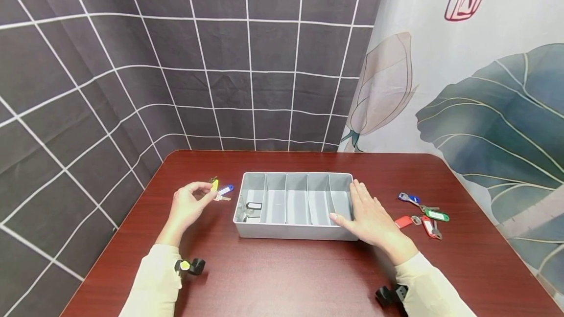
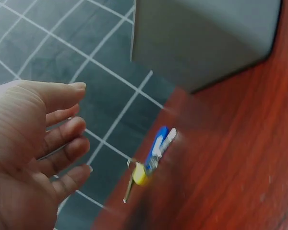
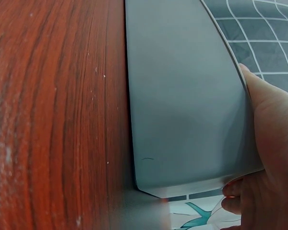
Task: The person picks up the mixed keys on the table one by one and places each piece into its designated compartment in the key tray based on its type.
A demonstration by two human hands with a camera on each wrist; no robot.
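Observation:
A grey divided organizer box (image 1: pixel 299 232) stands on the table. Its leftmost compartment holds keys with dark-edged tags (image 1: pixel 254 206). Off the box's left end lie a key with a yellow tag (image 2: pixel 140 174) and a key with a blue tag (image 1: pixel 225 190), close together. My left hand (image 1: pixel 187 207) hovers by them, fingers loosely bent; the left wrist view shows nothing between thumb and fingers. At the box's right front corner, my right hand (image 1: pixel 374 221) holds on, its thumb over the front rim and its fingers along the outer right wall.
Beyond my right hand lie several tagged keys: one with a blue tag (image 1: pixel 413 199), one with a green tag (image 1: pixel 437 215), and others with red tags (image 1: pixel 428 227). The reddish-brown table (image 1: pixel 282 273) ends at a dark, white-gridded curtain (image 1: pixel 273 92) behind and to the left.

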